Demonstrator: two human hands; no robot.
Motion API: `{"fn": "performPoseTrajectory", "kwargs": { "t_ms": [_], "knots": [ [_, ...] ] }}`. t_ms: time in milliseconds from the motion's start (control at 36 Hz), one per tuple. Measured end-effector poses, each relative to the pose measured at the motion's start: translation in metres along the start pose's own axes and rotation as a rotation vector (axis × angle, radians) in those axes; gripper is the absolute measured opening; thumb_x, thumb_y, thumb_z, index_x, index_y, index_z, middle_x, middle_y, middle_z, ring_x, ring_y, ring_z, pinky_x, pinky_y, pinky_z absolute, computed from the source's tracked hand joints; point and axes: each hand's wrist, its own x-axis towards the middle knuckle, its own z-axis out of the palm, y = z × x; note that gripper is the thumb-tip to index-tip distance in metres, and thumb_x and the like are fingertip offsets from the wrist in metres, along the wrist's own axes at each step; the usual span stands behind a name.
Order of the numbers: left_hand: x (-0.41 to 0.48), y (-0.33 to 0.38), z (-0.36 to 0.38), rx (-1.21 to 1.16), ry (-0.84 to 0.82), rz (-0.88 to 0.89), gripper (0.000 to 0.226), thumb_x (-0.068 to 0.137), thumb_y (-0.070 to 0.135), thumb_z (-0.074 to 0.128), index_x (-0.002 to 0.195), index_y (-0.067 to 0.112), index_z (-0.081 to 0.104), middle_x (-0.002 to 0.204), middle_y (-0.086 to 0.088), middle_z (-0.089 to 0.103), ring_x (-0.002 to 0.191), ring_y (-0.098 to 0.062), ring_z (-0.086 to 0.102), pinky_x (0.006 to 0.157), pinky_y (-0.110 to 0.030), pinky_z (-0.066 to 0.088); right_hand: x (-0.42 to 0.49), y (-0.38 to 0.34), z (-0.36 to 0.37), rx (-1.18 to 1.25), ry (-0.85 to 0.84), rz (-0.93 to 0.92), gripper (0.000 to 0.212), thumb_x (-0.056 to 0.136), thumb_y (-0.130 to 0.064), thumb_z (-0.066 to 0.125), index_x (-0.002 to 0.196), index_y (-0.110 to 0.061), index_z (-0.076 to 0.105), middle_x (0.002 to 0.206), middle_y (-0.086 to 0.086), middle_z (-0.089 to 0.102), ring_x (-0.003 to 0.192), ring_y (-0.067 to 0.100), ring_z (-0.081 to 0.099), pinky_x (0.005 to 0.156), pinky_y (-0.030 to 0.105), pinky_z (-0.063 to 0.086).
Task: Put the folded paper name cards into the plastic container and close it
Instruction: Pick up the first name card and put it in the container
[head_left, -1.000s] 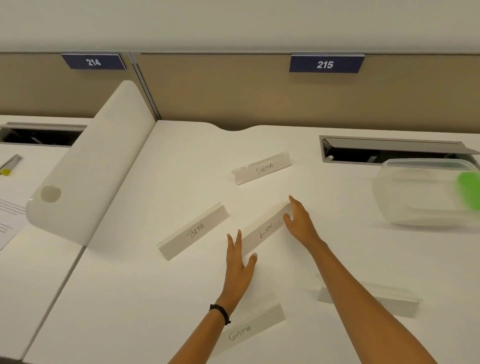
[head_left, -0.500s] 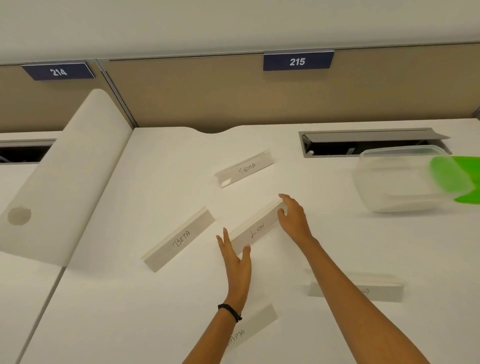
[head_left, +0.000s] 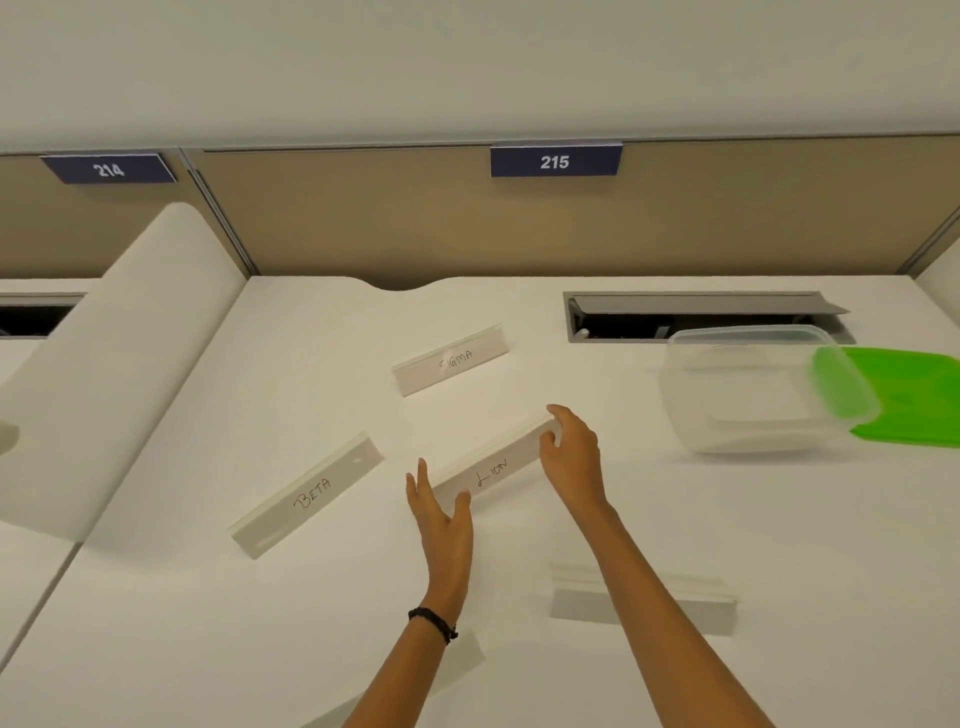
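Several folded white paper name cards stand on the white desk. The LION card (head_left: 493, 470) lies diagonally in the middle. My left hand (head_left: 444, 525) holds its near-left end between thumb and fingers. My right hand (head_left: 574, 457) pinches its far-right end. The BETA card (head_left: 309, 496) is to the left and the SIGMA card (head_left: 451, 359) is further back. Another card (head_left: 691, 605) sits partly behind my right forearm, and one more card (head_left: 467, 660) is mostly hidden under my left wrist. The clear plastic container (head_left: 737, 395) stands open at the right, tilted against its green lid (head_left: 909, 395).
An open cable hatch (head_left: 696, 312) is set into the desk just behind the container. A white curved divider panel (head_left: 104, 374) borders the desk on the left. A tan partition (head_left: 467, 223) with the signs 214 and 215 closes the back.
The view has swung right, bringing the green lid into sight. Both hands stay at the ends of the LION card, and their fingers have closed more tightly around it.
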Motion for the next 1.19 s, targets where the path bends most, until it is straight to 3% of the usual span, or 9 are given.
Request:
{"fn": "performPoseTrajectory", "kwargs": {
  "t_ms": [139, 417, 583, 722, 833, 917, 1000, 1083, 1194],
  "knots": [
    [-0.008, 0.008, 0.021, -0.003, 0.008, 0.011, 0.062, 0.094, 0.009, 0.049, 0.144, 0.032, 0.021, 0.157, 0.005, 0.005, 0.143, -0.014, 0.013, 0.102, -0.023, 0.025, -0.002, 0.010, -0.027, -0.042, 0.031, -0.001, 0.037, 0.093, -0.007, 0.040, 0.127, -0.010, 0.052, 0.125, 0.012, 0.057, 0.120, 0.028, 0.049, 0.100, 0.039, 0.046],
    [-0.029, 0.039, 0.074, -0.092, -0.069, -0.001, 0.058, 0.093, 0.008, 0.048, 0.141, 0.033, 0.026, 0.154, 0.008, 0.014, 0.142, -0.013, 0.016, 0.117, -0.039, 0.022, 0.006, 0.033, -0.093, 0.001, 0.141, 0.022, 0.038, 0.093, -0.007, 0.041, 0.130, -0.009, 0.050, 0.123, 0.017, 0.059, 0.120, 0.030, 0.052, 0.099, 0.038, 0.044],
    [-0.035, 0.057, 0.111, -0.100, -0.119, 0.062, 0.057, 0.093, 0.008, 0.046, 0.140, 0.033, 0.027, 0.154, 0.008, 0.015, 0.142, -0.012, 0.016, 0.117, -0.037, 0.021, 0.011, 0.044, -0.132, 0.058, 0.233, 0.022, 0.038, 0.093, -0.005, 0.041, 0.130, -0.007, 0.050, 0.122, 0.017, 0.060, 0.117, 0.029, 0.055, 0.093, 0.030, 0.045],
    [-0.040, 0.069, 0.140, -0.084, -0.137, 0.139, 0.058, 0.093, 0.006, 0.046, 0.140, 0.033, 0.026, 0.153, 0.008, 0.018, 0.142, -0.012, 0.017, 0.118, -0.039, 0.022, 0.017, 0.053, -0.161, 0.088, 0.304, 0.010, 0.038, 0.092, -0.002, 0.040, 0.128, -0.008, 0.052, 0.124, 0.015, 0.060, 0.120, 0.029, 0.054, 0.099, 0.035, 0.044],
    [-0.043, 0.080, 0.163, -0.066, -0.140, 0.187, 0.059, 0.092, 0.004, 0.046, 0.139, 0.034, 0.027, 0.153, 0.006, 0.019, 0.142, -0.015, 0.019, 0.117, -0.044, 0.025, 0.025, 0.059, -0.182, 0.101, 0.359, -0.011, 0.038, 0.092, -0.002, 0.041, 0.127, -0.009, 0.053, 0.125, 0.014, 0.061, 0.116, 0.026, 0.057, 0.090, 0.025, 0.043],
    [-0.043, 0.089, 0.180, -0.044, -0.158, 0.253, 0.059, 0.092, 0.003, 0.046, 0.140, 0.033, 0.028, 0.153, 0.005, 0.020, 0.140, -0.015, 0.022, 0.115, -0.035, 0.029, 0.031, 0.063, -0.200, 0.106, 0.388, -0.037, 0.038, 0.092, -0.001, 0.042, 0.128, -0.009, 0.053, 0.127, 0.013, 0.060, 0.117, 0.027, 0.056, 0.095, 0.031, 0.046],
    [-0.041, 0.098, 0.201, -0.011, -0.184, 0.333, 0.056, 0.092, 0.002, 0.047, 0.139, 0.028, 0.032, 0.153, 0.003, 0.019, 0.135, -0.012, 0.027, 0.096, -0.004, 0.037, 0.039, 0.069, -0.220, 0.100, 0.420, -0.052, 0.039, 0.092, 0.000, 0.043, 0.128, -0.008, 0.052, 0.129, 0.016, 0.058, 0.121, 0.028, 0.054, 0.098, 0.034, 0.045],
    [-0.036, 0.104, 0.226, 0.040, -0.235, 0.374, 0.051, 0.092, 0.003, 0.048, 0.137, 0.025, 0.037, 0.153, 0.000, 0.018, 0.132, -0.016, 0.032, 0.087, -0.002, 0.041, 0.051, 0.079, -0.242, 0.073, 0.441, -0.051, 0.039, 0.091, 0.000, 0.043, 0.129, -0.007, 0.051, 0.127, 0.018, 0.058, 0.120, 0.029, 0.053, 0.098, 0.036, 0.045],
    [-0.030, 0.109, 0.260, 0.138, -0.299, 0.425, 0.051, 0.092, 0.005, 0.050, 0.138, 0.021, 0.035, 0.153, -0.004, 0.018, 0.117, -0.007, 0.037, 0.066, 0.007, 0.038, 0.073, 0.096, -0.268, -0.024, 0.439, -0.003, 0.041, 0.090, 0.000, 0.043, 0.130, -0.002, 0.049, 0.126, 0.023, 0.057, 0.117, 0.035, 0.054, 0.097, 0.037, 0.043]
  ]
}}
